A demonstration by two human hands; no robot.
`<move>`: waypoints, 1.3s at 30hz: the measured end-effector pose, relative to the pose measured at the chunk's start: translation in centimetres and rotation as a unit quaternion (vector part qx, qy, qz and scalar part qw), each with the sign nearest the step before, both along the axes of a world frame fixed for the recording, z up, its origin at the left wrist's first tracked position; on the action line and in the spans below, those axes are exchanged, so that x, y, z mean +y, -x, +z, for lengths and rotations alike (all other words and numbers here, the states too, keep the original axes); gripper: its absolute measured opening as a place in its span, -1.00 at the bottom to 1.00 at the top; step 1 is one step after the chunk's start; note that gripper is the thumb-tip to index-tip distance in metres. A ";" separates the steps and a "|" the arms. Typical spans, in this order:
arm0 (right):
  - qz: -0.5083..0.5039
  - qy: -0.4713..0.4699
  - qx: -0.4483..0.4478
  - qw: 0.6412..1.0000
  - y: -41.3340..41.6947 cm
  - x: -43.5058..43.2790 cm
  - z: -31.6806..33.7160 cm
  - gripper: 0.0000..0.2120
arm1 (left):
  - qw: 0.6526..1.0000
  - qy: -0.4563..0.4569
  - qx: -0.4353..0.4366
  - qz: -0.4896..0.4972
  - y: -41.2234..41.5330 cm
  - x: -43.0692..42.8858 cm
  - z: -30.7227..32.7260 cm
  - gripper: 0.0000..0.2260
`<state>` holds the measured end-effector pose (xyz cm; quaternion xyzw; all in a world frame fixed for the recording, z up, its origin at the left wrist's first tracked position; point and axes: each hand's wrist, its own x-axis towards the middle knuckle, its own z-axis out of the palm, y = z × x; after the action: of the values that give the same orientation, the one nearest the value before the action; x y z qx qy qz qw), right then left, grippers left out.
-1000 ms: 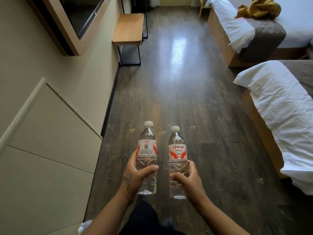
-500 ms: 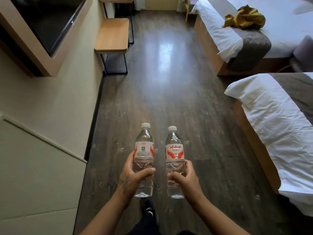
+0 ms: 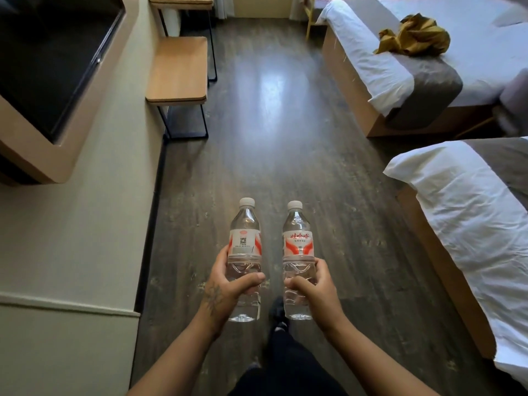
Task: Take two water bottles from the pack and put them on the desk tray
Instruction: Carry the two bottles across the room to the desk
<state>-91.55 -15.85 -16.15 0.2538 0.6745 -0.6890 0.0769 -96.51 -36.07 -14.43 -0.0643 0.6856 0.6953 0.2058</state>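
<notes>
- Two water bottles are being carried upright, side by side and a little apart, low in the middle of the view: the left bottle (image 3: 244,261) and the right bottle (image 3: 297,261), both with white caps on and red-and-white labels.
- The left hand (image 3: 228,290) is wrapping around the lower half of its bottle, thumb crossing the front toward three o'clock, fingers closing behind; the label is staying clear above the grip.
- The right hand (image 3: 311,287) is mirroring this, thumb pointing toward nine o'clock across the clear plastic, fingers curling round the far side.
- Holding low on the body is probably keeping the weight steady and the bases free for setting down flat.
- Both forearms are reaching forward from five and seven o'clock, wrists roughly level, so the bottles are staying vertical.
- Below the bottles, the dark wooden floor (image 3: 265,155) is stretching toward twelve o'clock; a foot is showing between the bottle bases.
- A small wooden bench (image 3: 178,70) is standing at eleven o'clock, with a higher wooden desk top (image 3: 183,0) just beyond it.
- Two beds are lying at one to four o'clock, the nearer bed (image 3: 468,224) and the farther bed (image 3: 428,64).
- No tray and no pack are showing, so the carrying step is looking unfinished.
</notes>
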 end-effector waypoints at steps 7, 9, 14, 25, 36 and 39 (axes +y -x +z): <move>0.010 -0.005 -0.004 1.000 13.8 2.4 -1.6 -0.28 | 1.000 0.017 0.003 0.011 13.1 1.9 -1.1 -0.14; 0.013 -0.001 -0.004 1.000 18.2 3.3 -1.8 -0.27 | 1.000 0.018 0.000 0.016 17.2 2.7 -1.2 -0.14; 0.034 0.007 -0.014 0.999 28.2 5.4 -1.7 -0.32 | 0.999 0.026 -0.008 0.030 26.4 4.9 -0.7 -0.13; 0.045 -0.003 -0.016 0.999 45.9 7.5 -1.0 -0.35 | 0.999 0.024 -0.026 0.039 43.4 7.5 0.2 -0.18; 0.000 0.001 -0.027 1.000 66.0 8.2 -1.7 -0.28 | 1.000 0.002 -0.026 0.004 65.4 8.0 -1.1 -0.11; 0.001 -0.002 -0.024 1.000 71.6 8.0 -1.2 -0.30 | 1.000 -0.002 -0.025 -0.006 71.6 7.9 -0.5 -0.13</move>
<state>-163.16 -7.83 -17.39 0.2693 0.6740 -0.6815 0.0931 -168.06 -28.22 -14.97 -0.0770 0.6789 0.6940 0.2269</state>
